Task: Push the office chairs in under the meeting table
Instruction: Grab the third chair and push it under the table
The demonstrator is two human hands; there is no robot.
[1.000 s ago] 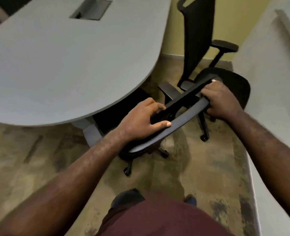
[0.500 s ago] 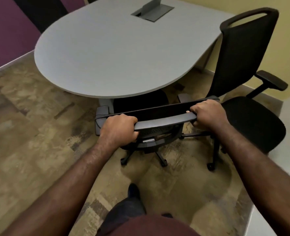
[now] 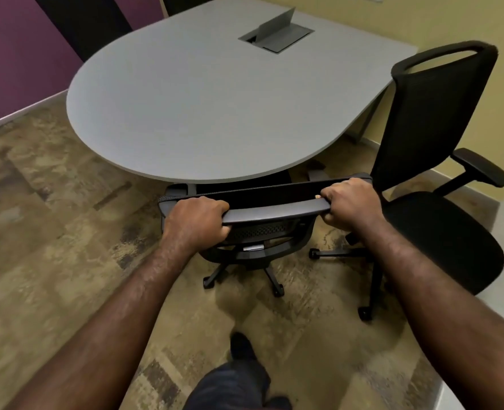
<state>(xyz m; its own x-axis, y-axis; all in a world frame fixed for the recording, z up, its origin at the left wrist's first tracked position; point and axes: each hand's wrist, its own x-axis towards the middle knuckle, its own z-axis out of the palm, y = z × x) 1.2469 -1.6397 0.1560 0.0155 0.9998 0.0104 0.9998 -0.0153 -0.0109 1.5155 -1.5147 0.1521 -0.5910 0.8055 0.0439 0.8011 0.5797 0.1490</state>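
Note:
A grey meeting table [image 3: 203,108] with a rounded end fills the upper middle. Right below its near edge stands a black office chair [image 3: 271,208], its seat hidden under the tabletop and its wheeled base showing on the floor. My left hand [image 3: 196,221] grips the left end of the chair's top rail. My right hand [image 3: 350,202] grips the right end. A second black office chair [image 3: 440,137] stands to the right, clear of the table, with its backrest upright and its seat facing away from the table.
An open cable hatch [image 3: 276,35] sits in the tabletop. A purple wall [image 3: 17,60] runs along the left, a yellow wall [image 3: 422,16] behind. Patterned brown carpet [image 3: 52,232] spreads to the left. My leg and shoe [image 3: 242,350] are below the chair.
My view has swung from the chair's side to straight behind it. Both hands stay on the top rail, and the chair now sits closer in under the table's rounded end.

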